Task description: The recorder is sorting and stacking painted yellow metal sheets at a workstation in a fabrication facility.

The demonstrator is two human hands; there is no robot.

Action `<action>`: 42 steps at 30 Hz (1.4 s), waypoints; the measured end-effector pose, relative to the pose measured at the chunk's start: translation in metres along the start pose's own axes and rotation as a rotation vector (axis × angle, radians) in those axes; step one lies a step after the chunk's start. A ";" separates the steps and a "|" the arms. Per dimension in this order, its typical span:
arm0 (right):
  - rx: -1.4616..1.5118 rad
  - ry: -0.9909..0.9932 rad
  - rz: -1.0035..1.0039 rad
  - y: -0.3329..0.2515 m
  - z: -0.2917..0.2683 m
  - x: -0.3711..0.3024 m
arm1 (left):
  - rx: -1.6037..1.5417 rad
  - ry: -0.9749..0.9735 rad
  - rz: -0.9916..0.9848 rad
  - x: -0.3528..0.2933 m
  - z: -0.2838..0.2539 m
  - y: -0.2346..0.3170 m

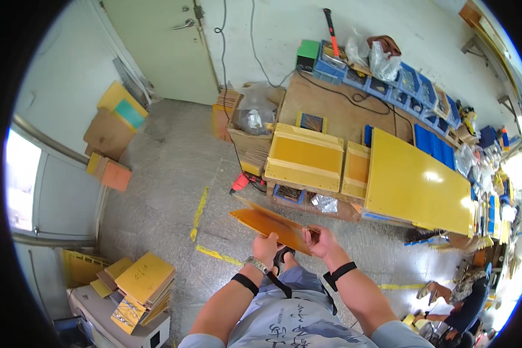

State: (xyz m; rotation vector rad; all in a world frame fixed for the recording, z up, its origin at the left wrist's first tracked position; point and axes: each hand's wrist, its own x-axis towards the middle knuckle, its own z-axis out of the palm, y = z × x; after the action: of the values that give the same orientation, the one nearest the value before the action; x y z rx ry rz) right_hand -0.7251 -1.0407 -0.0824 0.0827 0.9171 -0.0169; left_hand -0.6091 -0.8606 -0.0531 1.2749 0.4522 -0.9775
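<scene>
Stack at far left: yellow boards (144, 284) are piled on a grey cabinet (101, 316) at the lower left.
Floor: yellow tape marks (200, 210) are laid on the grey concrete.
Held thing: an orange-yellow panel (268, 223) is held in front of the body, above the floor and just short of the workbench.
Long axis: the panel runs from upper left to lower right, its far end pointed up and left, its near end kept at the hands; it is seen nearly edge-on and tilted.
Left hand (267, 246): the fingers are closed on the panel's lower edge, a watch worn at the wrist.
Right hand (322, 240): the fingers are curled around the panel's near right end, thumb on top.
Workbench (330, 104): yellow trays (304, 156) and a large yellow sheet (414, 182) are laid on it.
Far right: blue bins (412, 87) are lined along the bench's back edge.
</scene>
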 end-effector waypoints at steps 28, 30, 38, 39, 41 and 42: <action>-1.938 0.307 -0.795 -0.053 0.059 -0.021 | -0.058 -0.086 0.032 0.051 0.052 0.036; -2.243 0.306 -0.763 -0.045 0.083 -0.032 | -0.051 -0.103 -0.005 0.052 0.050 0.036; -2.496 0.258 -0.725 -0.034 0.109 0.013 | -0.016 -0.153 -0.055 0.055 0.054 0.040; -2.563 0.160 -0.696 -0.032 0.111 0.014 | -0.005 -0.137 -0.055 0.055 0.050 0.040; -2.595 0.125 -0.777 -0.023 0.110 0.008 | -0.005 -0.154 -0.054 0.054 0.043 0.037; -2.645 0.038 -0.828 -0.020 0.115 0.001 | -0.028 -0.132 -0.056 0.055 0.039 0.036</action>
State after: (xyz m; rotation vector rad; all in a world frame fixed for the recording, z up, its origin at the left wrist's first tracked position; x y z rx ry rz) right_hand -0.6349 -1.0701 -0.0149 -2.6999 0.3164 0.4239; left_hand -0.5584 -0.9174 -0.0626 1.1698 0.3997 -1.0916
